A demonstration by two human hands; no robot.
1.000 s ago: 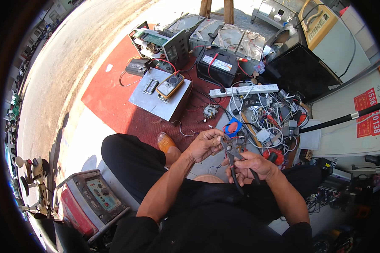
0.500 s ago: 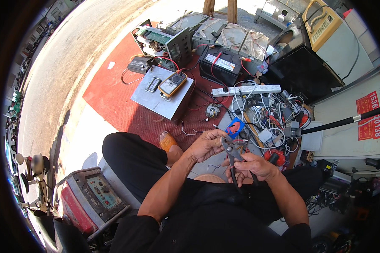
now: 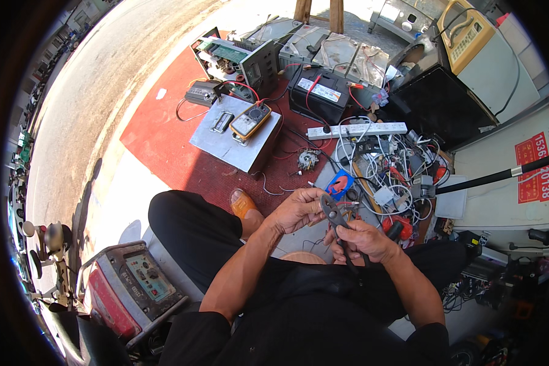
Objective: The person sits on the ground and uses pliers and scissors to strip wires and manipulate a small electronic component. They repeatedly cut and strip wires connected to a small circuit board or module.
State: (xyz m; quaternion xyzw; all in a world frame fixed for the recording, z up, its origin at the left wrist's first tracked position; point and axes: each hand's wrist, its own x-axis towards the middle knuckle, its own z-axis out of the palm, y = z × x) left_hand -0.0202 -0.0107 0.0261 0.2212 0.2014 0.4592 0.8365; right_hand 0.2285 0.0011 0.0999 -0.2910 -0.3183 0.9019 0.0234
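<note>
My right hand is wrapped round the dark handles of a pair of pliers, whose metal jaws point up and away from me. The handles lie close together. Just left of the jaws, my left hand is closed in a pinch at thumb and forefinger. Whatever sits between those fingertips is too small to make out. Beyond the pliers' jaws lies a blue and red piece at the edge of a pile of cables.
A tangle of cables and chargers lies ahead to the right, below a white power strip. A yellow multimeter rests on a metal box. Behind stands a black battery. At lower left is a red generator.
The pliers' handles have come together and the jaws have closed and turned slightly. My right fingers have tightened round them. My left hand stays nearly in place.
</note>
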